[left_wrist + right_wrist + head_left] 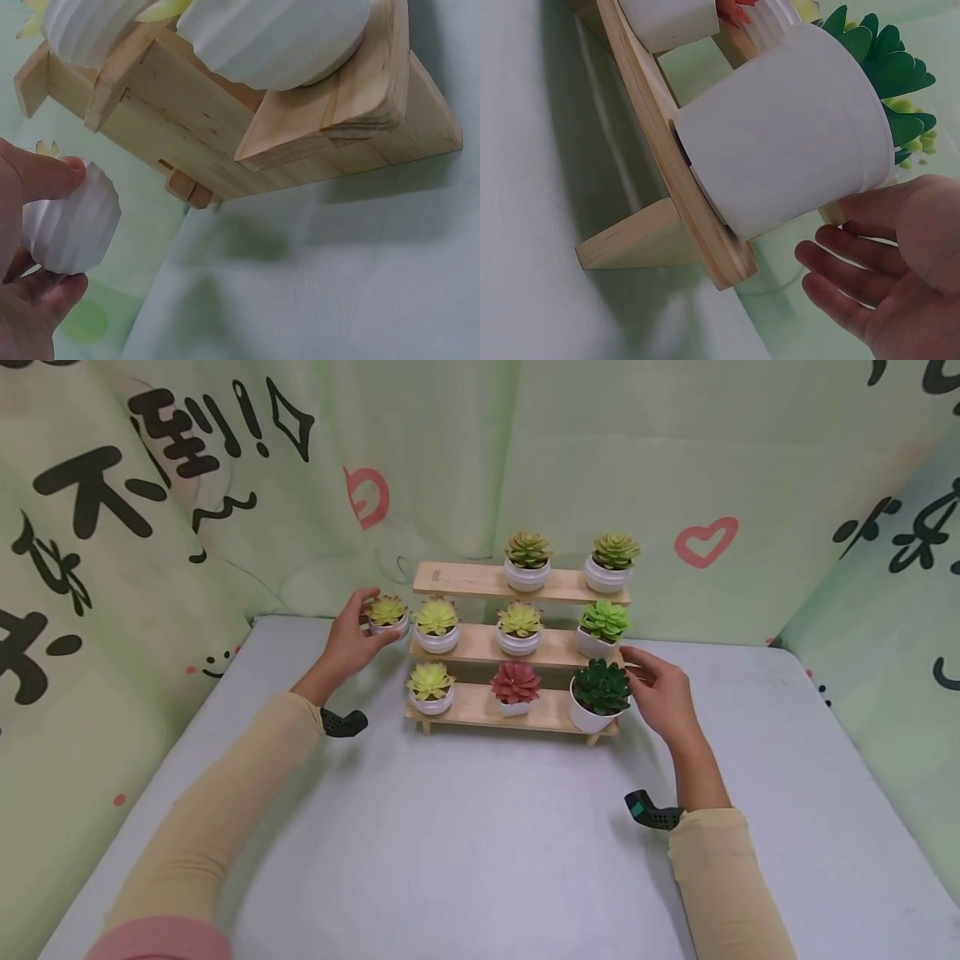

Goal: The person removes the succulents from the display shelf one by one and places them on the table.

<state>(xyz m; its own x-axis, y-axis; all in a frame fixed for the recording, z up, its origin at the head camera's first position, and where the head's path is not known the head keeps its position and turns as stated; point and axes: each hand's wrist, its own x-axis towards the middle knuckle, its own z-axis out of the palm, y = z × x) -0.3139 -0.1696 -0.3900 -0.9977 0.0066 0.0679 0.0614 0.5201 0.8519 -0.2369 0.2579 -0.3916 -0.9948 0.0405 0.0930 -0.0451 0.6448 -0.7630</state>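
Note:
My left hand (351, 639) grips a small white ridged pot (75, 221) with a yellow-green succulent, thumb on one side and fingers on the other. It holds this pot in the air just left of the three-tier wooden stand (468, 578). At the stand's right end, my right hand (663, 693) has thumb and index finger at the tip of the middle board (831, 214), the other fingers loosely bent. Close by on the bottom board is a dark green succulent (602, 687) in a larger white pot (787, 127), which partly hides that grip.
Two potted succulents (527, 560) stand on the top board. On the middle board are yellow-green ones (437, 625) and a bright green one (604, 627). The bottom board also bears a yellow-green plant (431, 689) and a red one (515, 690). A printed curtain (450, 460) hangs behind the white table (480, 843).

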